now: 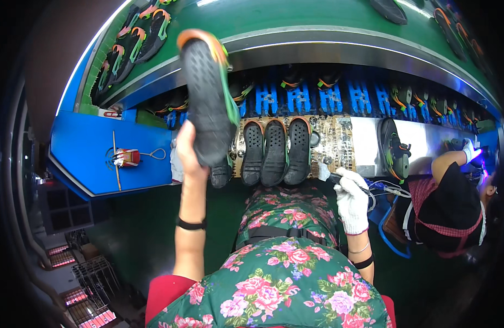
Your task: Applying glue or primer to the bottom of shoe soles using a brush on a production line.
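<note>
My left hand (187, 152), bare, grips the heel end of a black sandal (205, 98) with orange and green trim. The sandal is raised upright over the bench edge, slightly blurred, its perforated face toward me. White-gloved, my right hand (351, 202) is closed round a dark-handled tool (333, 177) with a pale tip; what kind of tool it is I cannot tell. Three similar sandals (275, 153) lie side by side on the worn work board (331, 136). Another sandal (220, 174) is partly hidden behind the raised one.
Behind the board runs a row of blue racks (329, 99), some bearing sandals. A green conveyor (296, 16) with more sandals passes above. At right are a dark shoe (394, 147), cables (391, 189) and a co-worker (449, 202). A blue side panel (88, 158) stands left.
</note>
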Tool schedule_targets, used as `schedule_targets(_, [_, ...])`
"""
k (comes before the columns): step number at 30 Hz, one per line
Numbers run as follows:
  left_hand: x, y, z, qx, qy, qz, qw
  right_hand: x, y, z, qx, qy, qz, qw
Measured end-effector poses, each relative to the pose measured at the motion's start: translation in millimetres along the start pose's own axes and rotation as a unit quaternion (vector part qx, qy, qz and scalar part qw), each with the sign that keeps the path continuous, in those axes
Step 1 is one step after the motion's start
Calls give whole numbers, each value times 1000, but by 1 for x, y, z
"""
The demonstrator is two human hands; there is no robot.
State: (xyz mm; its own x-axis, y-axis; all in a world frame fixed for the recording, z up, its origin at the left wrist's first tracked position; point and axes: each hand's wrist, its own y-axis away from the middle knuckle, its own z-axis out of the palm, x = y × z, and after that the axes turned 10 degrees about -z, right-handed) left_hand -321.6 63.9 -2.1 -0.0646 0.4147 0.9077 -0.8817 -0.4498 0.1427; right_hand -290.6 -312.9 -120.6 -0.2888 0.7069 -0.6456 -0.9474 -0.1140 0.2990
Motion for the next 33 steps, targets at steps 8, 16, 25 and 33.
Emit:
schedule_targets(8, [106,-181,6,57,-63,24,996,0,8,8,6,25,-26,999])
schedule_targets(16, [90,-204,41,200,-553,97,803,2,16,-2,15,29,-37,999])
schedule_targets(25, [76,-232,48,275,-599,190,728,7,11,18,52,47,-44,997])
schedule_targets(33, [85,-263,-7,59,-423,273,862,13,17,26,38,53,-28,997])
